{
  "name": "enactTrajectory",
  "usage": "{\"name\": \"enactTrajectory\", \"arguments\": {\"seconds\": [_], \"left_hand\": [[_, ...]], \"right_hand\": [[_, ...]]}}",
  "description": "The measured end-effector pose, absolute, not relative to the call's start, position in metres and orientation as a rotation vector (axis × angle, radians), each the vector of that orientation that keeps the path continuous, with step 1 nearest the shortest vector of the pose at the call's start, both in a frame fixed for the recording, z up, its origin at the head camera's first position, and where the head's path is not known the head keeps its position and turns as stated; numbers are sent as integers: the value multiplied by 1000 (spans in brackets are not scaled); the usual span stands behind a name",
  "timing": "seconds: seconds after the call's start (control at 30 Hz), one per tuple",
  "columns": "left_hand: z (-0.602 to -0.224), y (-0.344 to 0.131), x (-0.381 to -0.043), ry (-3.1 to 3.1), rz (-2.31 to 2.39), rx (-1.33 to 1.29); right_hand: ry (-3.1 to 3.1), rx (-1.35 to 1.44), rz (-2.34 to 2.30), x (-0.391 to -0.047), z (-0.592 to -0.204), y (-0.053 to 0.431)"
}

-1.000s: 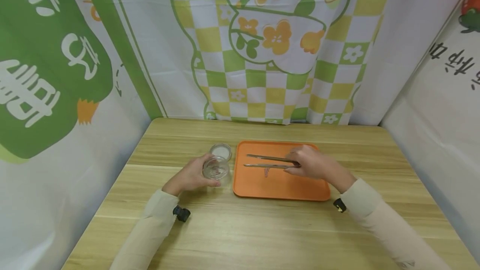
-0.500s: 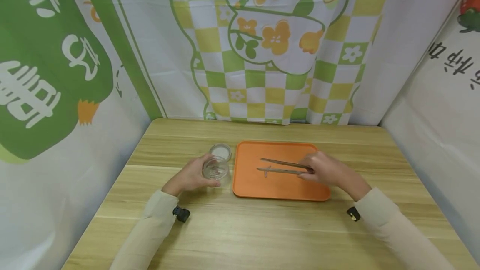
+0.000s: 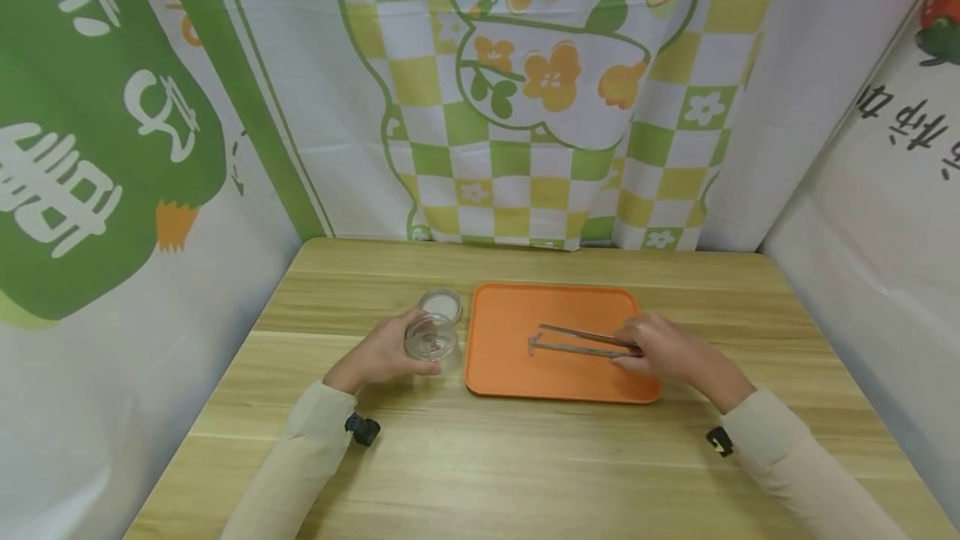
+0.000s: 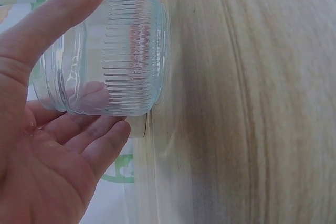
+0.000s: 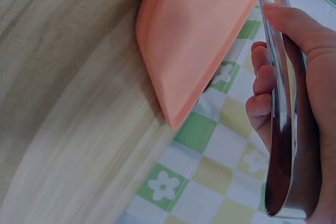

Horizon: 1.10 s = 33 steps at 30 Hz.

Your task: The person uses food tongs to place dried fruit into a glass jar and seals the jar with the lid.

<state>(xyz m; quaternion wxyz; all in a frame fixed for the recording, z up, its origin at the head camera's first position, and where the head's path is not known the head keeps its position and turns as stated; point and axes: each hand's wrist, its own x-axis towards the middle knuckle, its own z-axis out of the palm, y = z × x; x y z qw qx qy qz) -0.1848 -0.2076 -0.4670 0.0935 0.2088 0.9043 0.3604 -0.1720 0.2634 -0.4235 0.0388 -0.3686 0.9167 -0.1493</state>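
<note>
My left hand (image 3: 378, 350) holds a clear ribbed glass jar (image 4: 128, 51), thumb on one side and fingers on the other. The jar (image 3: 431, 338) stands on the table with its open mouth up, left of an orange tray (image 3: 562, 397). Over the tray, my right hand (image 3: 666, 352) grips metal tongs (image 5: 281, 119). Their two arms are spread and point left. The tip of the nearer arm is right at some small, thin pinkish-grey pieces (image 3: 533, 345) on the tray. Nothing shows between the tips.
Just behind the jar lies a round lid (image 3: 441, 305) with a pale centre. The wooden table (image 3: 480, 465) carries everything. A patterned cloth (image 3: 525, 190) hangs at its back edge, with printed sheets on both sides.
My right hand has drawn the tongs to the right across the tray, bringing their tips from left of the small pieces to beside them. My left hand and the jar have stayed in place.
</note>
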Motion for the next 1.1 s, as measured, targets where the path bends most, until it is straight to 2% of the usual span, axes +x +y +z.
{"name": "enactTrajectory", "arguments": {"seconds": [0.6,1.1], "left_hand": [[-465,-207,-185,2661,1085,604],[-465,-207,-185,2666,1085,610]], "right_hand": [[2799,-1064,-503,-178,-439,270],[2793,-1120,-515,-183,-447,268]]}}
